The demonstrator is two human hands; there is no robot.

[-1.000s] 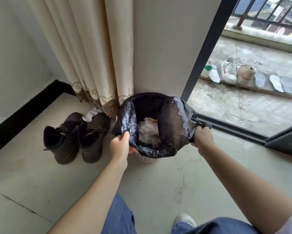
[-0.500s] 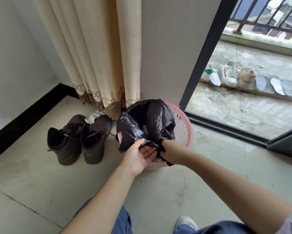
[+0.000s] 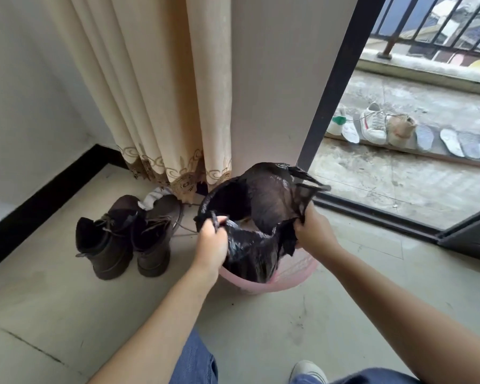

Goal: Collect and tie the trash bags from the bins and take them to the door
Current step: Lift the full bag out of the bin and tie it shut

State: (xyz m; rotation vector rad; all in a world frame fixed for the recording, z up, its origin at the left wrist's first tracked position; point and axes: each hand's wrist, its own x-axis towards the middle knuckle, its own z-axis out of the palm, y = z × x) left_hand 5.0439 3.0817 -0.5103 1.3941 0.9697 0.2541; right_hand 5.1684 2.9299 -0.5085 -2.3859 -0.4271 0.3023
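Fingers [image 3: 213, 223] of left hand [image 3: 212, 245] curled tight, pinching bunched rim of black trash bag [image 3: 263, 217] at its left edge. Fingers of right hand [image 3: 312, 235] likewise clenched on crumpled right edge of rim, a thin handle strip sticking out past them toward the door frame. Left to right: black baseboard [image 3: 39, 200] against white wall; pair of dark brown lace-up boots [image 3: 128, 234], chunky soles, matte leather, side by side on pale tiled floor [image 3: 67, 300]; white cloth scrap behind them. Cream pleated curtain [image 3: 161, 92] with embroidered scroll hem hanging just above boots. Bag: thin glossy plastic, wrinkled, semi-sheer where stretched, mouth held open between hands, lower part sitting inside round pink plastic bin [image 3: 291, 275] with perforated wall. Contents too dark to tell. Bin on floor beside black door frame [image 3: 333, 87]. Beyond: rough concrete balcony, white sneakers [image 3: 374, 126], flat insoles in a row, metal railing.
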